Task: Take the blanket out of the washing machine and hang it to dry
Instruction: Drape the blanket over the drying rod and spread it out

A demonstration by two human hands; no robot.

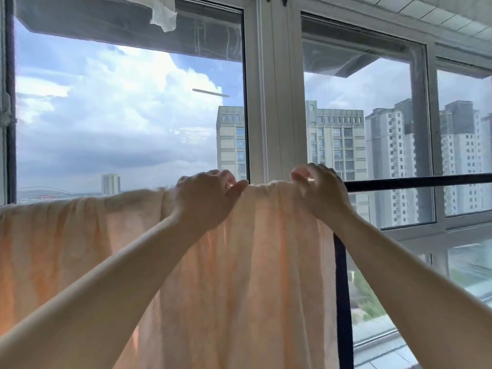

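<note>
— Peach-coloured cloth all along the bar: is that the blanket [239, 262]?

— Yes. It hangs draped over a dark horizontal rail [415, 181], falling in folds down the near side, gathered from the left edge of the view to just past the middle.

— And the hands?

— Both are up at the top fold. The left hand [202, 193] has its fingers curled over the edge, thumb pressed against the cloth. The right hand [319, 187] pinches the bunched edge, fingers bent, at the blanket's right end where the bare rail begins.

— What holds the rail?

— A dark upright post [343, 302] stands below it, just beside the blanket's right edge.

— The room?

— White-framed windows [271, 102] behind, with tower blocks [335, 142] and cloudy sky outside. A white cloth [163, 13] hangs at the top.
</note>
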